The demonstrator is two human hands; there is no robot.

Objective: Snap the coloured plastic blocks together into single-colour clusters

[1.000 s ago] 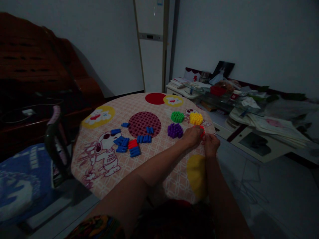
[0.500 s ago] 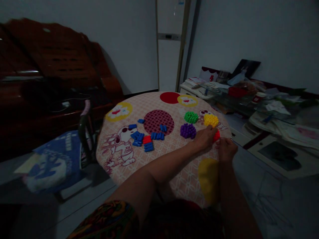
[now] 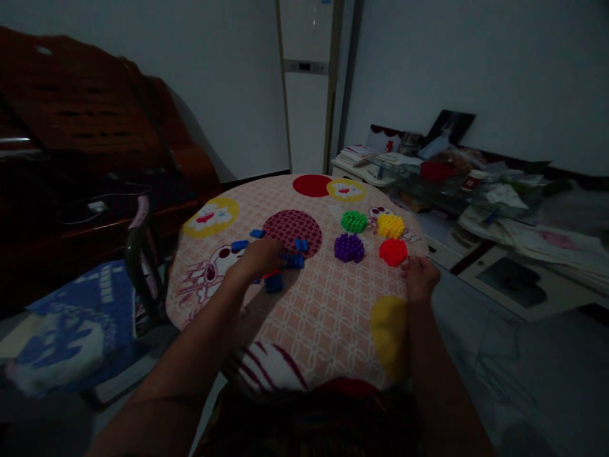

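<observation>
My left hand reaches over several small blue pieces left of the table's middle. Its fingers point down and away, partly hidden, so their grip does not show. A bit of red shows under it among the blue pieces. My right hand rests at the table's right edge with its fingers curled closed; whatever may be inside is hidden. Just beyond its fingertips lies a knobby red cluster. Behind that sits a yellow cluster, with a green cluster and a purple cluster to the left.
A patterned cloth covers the round table. A chair with a blue bag stands at the left, before a wooden sofa. To the right, a low cabinet carries papers and clutter.
My left hand has left the red and yellow clusters and swung left to the blue pieces. The red cluster is now uncovered. My right hand stays at the table's right edge.
</observation>
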